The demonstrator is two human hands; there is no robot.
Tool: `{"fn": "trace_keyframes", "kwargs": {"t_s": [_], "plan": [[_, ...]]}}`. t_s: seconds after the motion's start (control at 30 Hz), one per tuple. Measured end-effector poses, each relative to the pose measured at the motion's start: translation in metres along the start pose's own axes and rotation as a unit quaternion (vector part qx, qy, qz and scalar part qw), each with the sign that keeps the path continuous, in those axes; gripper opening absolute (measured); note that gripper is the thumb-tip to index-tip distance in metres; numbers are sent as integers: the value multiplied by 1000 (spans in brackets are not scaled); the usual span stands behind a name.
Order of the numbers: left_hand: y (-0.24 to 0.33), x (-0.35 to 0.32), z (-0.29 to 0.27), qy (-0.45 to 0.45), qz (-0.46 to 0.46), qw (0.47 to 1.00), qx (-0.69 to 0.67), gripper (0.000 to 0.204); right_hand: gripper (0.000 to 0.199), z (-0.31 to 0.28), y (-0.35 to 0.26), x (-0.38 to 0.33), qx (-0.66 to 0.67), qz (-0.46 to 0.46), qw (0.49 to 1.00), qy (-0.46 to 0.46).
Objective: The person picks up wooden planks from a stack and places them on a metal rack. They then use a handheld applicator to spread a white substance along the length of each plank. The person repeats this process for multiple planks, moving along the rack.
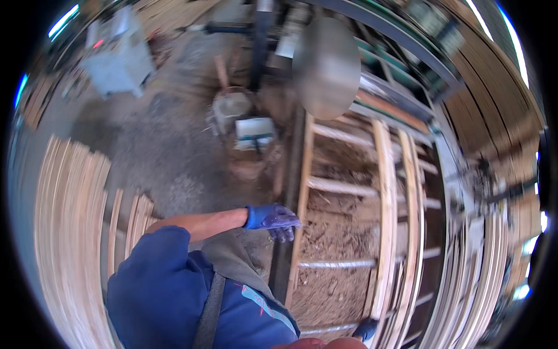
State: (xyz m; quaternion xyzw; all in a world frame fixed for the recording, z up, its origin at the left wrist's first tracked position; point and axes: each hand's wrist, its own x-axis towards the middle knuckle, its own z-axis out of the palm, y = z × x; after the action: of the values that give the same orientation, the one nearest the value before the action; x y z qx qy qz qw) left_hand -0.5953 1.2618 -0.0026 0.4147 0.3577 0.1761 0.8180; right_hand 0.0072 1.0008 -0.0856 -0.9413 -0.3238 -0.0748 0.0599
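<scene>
In a blue and purple glove, my left hand (276, 222) reaches over the dark side rail of a roller frame. Its fingers look loose and apart, and I see nothing in them. The fingertips are beside a narrow wooden strip (306, 168) lying along that rail; whether they touch it I cannot tell. My right hand (365, 329), in a dark blue glove, shows only partly at the lower edge. It is next to the near end of a long pale board (383, 232), and its fingers are hidden. Another long board (413, 221) lies to the right.
Metal rollers (337, 264) cross the frame above wood debris (334, 296). Machine framework (401, 104) stands at the far end, with a blurred grey oval (326, 68) before it. Stacked boards (70, 232) lie left, more strips (474, 279) right. A bucket (232, 107) stands beyond.
</scene>
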Motion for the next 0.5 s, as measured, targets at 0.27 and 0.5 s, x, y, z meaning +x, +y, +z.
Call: {"fn": "trace_keyframes", "kwargs": {"t_s": [0.27,0.5], "plan": [[-121,-176,-177,330,7,934,-135,47,34,-91,-337,-55,200,-184,944,-185],[-116,-264,-279,417,189,876,-152,47,20,1,-716,-174,441,-557,621,-332]]}}
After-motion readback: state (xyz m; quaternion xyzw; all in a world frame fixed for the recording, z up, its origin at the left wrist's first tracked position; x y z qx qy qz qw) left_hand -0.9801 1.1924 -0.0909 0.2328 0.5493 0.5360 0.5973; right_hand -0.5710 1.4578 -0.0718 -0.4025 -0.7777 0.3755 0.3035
